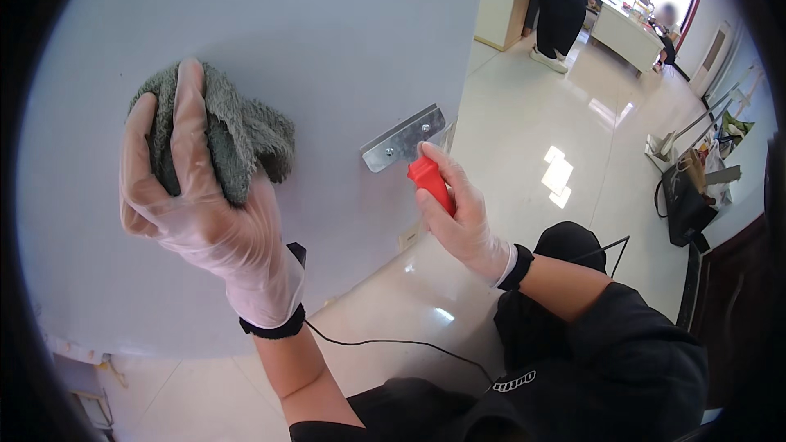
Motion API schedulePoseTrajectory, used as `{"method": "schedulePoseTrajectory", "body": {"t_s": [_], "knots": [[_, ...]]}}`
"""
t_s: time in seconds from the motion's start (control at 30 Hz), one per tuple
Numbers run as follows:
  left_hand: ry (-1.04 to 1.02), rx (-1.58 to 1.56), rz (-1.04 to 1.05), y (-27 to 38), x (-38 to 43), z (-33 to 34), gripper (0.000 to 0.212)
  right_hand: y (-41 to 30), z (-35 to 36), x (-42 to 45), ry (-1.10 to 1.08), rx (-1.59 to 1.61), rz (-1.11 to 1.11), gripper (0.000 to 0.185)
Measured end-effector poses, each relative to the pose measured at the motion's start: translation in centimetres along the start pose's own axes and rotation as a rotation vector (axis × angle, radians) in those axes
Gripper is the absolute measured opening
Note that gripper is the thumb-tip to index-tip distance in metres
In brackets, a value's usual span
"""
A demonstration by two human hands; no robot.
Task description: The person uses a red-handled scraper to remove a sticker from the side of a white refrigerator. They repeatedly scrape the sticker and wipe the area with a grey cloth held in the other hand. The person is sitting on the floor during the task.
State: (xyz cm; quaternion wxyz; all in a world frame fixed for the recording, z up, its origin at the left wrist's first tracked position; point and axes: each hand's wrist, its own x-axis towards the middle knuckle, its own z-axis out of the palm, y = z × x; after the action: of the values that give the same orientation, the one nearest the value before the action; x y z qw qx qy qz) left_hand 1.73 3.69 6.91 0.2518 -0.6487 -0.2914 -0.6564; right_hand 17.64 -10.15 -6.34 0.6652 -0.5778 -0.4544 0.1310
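My left hand (196,196), in a clear disposable glove, presses a bunched grey-green microfibre cloth (230,129) against the pale wall (331,31). Its fingers are spread over the cloth, and the thumb is partly hidden behind it. In my gloved right hand (457,215) is a scraper with a red plastic handle (431,184). The scraper's wide metal head (404,138), fixed by two screws, is at the wall's right part, near its edge. Whether the blade touches the wall I cannot tell. Black bands circle both wrists.
A wall socket (408,237) sits low on the wall. A black cable (399,342) runs from my left wrist band towards my clothing. To the right, a black bag (684,202) and a dustpan (660,146) stand by the far wall. One person (559,6) stands; another sits beyond a white desk (626,34).
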Motion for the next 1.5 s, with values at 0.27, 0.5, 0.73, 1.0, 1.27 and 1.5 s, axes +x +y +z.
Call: {"method": "schedulePoseTrajectory", "body": {"t_s": [0.27, 0.5, 0.73, 1.0, 1.27, 1.5], "knots": [[0.003, -0.035, 0.034, -0.4, -0.1, 0.0, 0.073, 0.6, 0.4, 0.2, 0.015, -0.067, -0.129, 0.054], [-0.019, -0.005, 0.030, 0.0, 0.0, -0.4, 0.071, 0.1, 0.5, 1.2, 0.055, -0.110, -0.227, 0.053], [0.030, -0.066, 0.057, -0.2, -0.2, 0.3, 0.073, -3.0, 0.0, 3.3, 0.081, -0.141, -0.274, 0.057], [-0.035, 0.020, 0.017, 0.4, -0.2, -0.4, 0.068, -4.2, -1.0, 3.1, 0.098, -0.082, -0.106, 0.059], [-0.016, 0.024, 0.040, -0.2, -0.4, 0.0, 0.055, -3.5, -1.2, 3.1, 0.181, -0.133, -0.196, 0.057], [0.004, -0.011, -0.029, -0.1, -0.7, 0.4, 0.056, -1.5, -0.9, 1.1, 0.107, -0.258, -0.278, 0.060]]}}
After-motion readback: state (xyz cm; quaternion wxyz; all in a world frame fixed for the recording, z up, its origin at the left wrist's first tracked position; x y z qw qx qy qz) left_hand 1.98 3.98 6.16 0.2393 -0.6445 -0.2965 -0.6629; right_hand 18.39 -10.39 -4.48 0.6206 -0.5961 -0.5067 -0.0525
